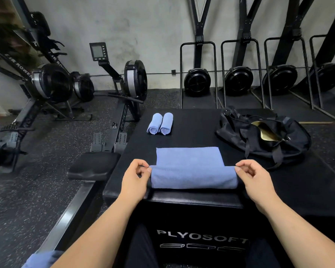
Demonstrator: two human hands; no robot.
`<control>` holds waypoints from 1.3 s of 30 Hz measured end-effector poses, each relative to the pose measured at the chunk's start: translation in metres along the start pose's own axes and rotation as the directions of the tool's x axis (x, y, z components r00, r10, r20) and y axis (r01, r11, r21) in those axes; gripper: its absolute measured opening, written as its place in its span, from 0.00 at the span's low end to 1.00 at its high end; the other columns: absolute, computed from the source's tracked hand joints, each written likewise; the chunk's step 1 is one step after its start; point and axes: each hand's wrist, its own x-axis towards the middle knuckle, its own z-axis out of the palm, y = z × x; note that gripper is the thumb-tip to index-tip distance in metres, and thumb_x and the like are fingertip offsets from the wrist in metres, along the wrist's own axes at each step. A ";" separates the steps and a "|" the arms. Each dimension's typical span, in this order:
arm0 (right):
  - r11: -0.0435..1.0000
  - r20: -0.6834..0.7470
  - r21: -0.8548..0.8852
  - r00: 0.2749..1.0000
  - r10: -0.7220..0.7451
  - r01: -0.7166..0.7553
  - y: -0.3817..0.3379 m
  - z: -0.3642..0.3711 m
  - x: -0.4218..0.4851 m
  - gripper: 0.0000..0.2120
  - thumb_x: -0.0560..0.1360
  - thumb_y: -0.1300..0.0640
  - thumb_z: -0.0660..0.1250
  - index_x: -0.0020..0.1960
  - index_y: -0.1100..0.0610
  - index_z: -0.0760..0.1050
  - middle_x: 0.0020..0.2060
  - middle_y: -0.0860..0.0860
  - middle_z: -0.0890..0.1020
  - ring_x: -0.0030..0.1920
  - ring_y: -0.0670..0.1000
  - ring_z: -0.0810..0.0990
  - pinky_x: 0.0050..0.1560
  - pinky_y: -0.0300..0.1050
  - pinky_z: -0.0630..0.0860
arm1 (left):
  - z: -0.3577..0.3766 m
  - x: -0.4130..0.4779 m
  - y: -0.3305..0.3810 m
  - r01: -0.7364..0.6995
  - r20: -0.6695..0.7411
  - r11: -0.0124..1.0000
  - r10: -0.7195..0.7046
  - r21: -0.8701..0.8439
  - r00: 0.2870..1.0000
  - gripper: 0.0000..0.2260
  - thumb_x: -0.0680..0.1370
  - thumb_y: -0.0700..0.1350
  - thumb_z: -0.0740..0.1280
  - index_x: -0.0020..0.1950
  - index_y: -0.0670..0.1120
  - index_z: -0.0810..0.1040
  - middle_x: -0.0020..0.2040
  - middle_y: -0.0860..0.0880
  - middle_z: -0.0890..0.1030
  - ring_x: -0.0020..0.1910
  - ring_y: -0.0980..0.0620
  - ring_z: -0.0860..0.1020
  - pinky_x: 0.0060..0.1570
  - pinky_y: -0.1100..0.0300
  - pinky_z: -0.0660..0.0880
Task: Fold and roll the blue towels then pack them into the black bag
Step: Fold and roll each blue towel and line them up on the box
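Both hands, left and right, pinch with fingers (forearms bare).

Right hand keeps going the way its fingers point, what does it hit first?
The right hand points leftward at the end of the partly rolled blue towel, which its fingertips already pinch. It would press into that roll first; beyond lies the left hand.

Bare forearms, no sleeves, watch or rings; dark trousers cover the legs.
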 end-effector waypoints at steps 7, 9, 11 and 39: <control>0.980 0.011 -0.193 0.999 0.052 -0.049 0.004 0.027 0.067 0.15 0.80 0.60 0.69 0.46 0.40 0.86 0.45 0.39 0.87 0.52 0.50 0.84 0.62 0.54 0.78 | 0.016 0.070 -0.014 0.055 0.032 0.994 -0.058 0.090 0.998 0.12 0.82 0.38 0.68 0.46 0.53 0.84 0.43 0.56 0.86 0.32 0.57 0.74 0.35 0.66 0.70; 0.974 0.015 -0.215 0.997 0.075 -0.070 0.005 0.033 0.086 0.17 0.78 0.60 0.67 0.47 0.39 0.87 0.48 0.37 0.87 0.54 0.47 0.84 0.63 0.53 0.79 | 0.020 0.088 -0.019 0.077 0.028 0.993 -0.080 0.093 0.996 0.13 0.82 0.38 0.67 0.47 0.55 0.85 0.44 0.60 0.86 0.35 0.55 0.76 0.37 0.66 0.73; 0.970 0.027 -0.223 0.994 0.108 -0.099 0.007 0.041 0.104 0.18 0.77 0.60 0.65 0.50 0.38 0.87 0.52 0.36 0.86 0.57 0.45 0.83 0.65 0.54 0.79 | 0.025 0.105 -0.021 0.098 0.036 0.991 -0.102 0.096 0.994 0.14 0.82 0.38 0.66 0.50 0.55 0.86 0.49 0.62 0.86 0.45 0.58 0.82 0.47 0.67 0.77; 0.806 0.188 -0.590 0.980 0.070 0.055 0.055 0.085 0.142 0.26 0.80 0.65 0.62 0.78 0.58 0.70 0.76 0.49 0.68 0.72 0.52 0.70 0.67 0.41 0.63 | 0.082 0.125 -0.063 -0.016 0.087 0.949 -0.012 0.315 0.996 0.23 0.74 0.45 0.69 0.70 0.47 0.79 0.67 0.54 0.75 0.64 0.54 0.75 0.66 0.59 0.71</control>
